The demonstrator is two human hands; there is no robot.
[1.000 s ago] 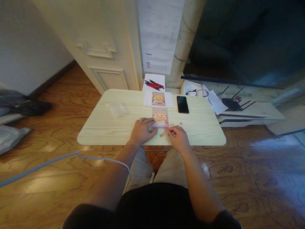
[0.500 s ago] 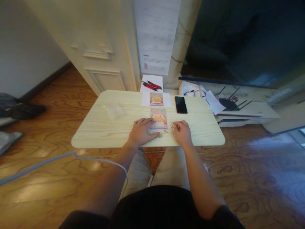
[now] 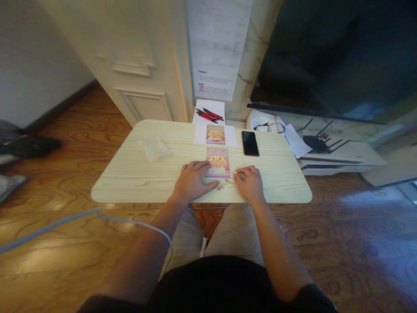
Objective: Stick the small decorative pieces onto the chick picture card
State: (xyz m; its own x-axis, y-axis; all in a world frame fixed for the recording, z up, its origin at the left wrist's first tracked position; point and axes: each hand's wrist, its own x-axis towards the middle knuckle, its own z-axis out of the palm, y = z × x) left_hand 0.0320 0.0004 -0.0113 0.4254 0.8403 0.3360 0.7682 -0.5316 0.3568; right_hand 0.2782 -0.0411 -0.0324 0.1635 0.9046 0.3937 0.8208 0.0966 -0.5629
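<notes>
Picture card (image 3: pixel 217 161) flat on the table (image 3: pixel 137 174) by its near edge, pinned at its near left corner by the spread left hand (image 3: pixel 192 180). Just right of it, right hand (image 3: pixel 250 182) curled narrow beside small scraps (image 3: pixel 222 187); cannot tell whether pinching one. Farther off, second card (image 3: pixel 215 134) and phone (image 3: pixel 250 143).

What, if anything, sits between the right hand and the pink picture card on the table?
Nothing visible blocks it. The right hand lies beside the lower right corner of the pink card, with small scraps nearby; the left hand rests on its lower left.
</notes>
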